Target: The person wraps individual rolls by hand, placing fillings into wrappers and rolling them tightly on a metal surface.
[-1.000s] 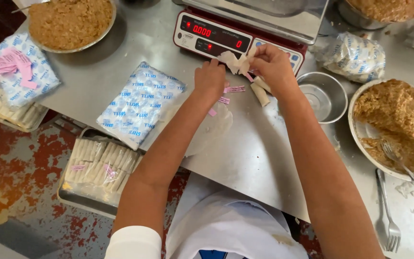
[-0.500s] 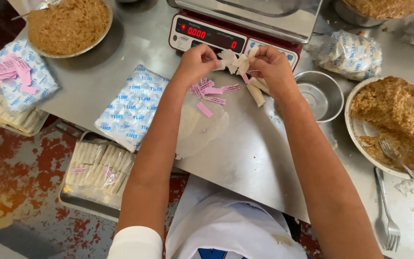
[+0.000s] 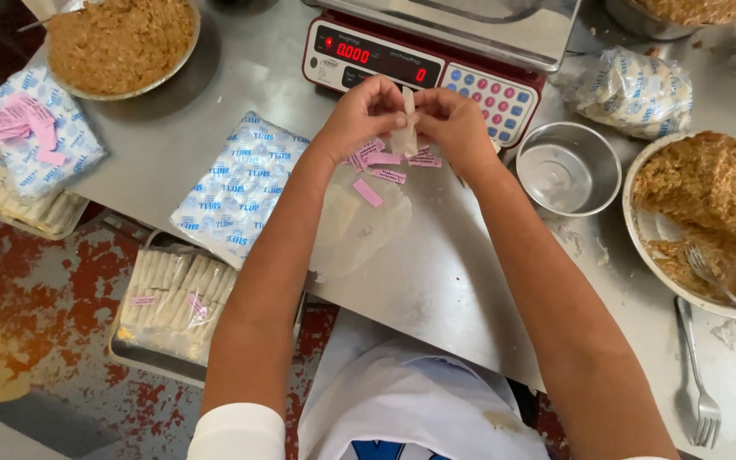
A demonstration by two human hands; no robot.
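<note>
Steel table [image 3: 215,145] fills most of the view, with a worn red floor [image 3: 44,290] below its edge. Both hands meet just in front of the red scale [image 3: 423,60]: the left hand [image 3: 361,115] and right hand [image 3: 453,123] pinch 1 thin pale wrapper [image 3: 405,128] between their fingertips, holding it upright just above the table. Pink slips [image 3: 385,162] lie scattered right under the hands, on and beside a stack of round translucent sheets [image 3: 359,226]. Left of that lies a blue-printed bag [image 3: 236,187]. An empty steel cup [image 3: 568,166] stands just right of the right wrist, and beyond it a bowl [image 3: 641,230] holds brown filling with a fork [image 3: 721,285] in it. Another fork [image 3: 700,383] lies on the table near the bowl. A 2nd bowl of filling [image 3: 121,43] sits at the top left. A tray of rolls [image 3: 172,298] rests below the table edge
</note>
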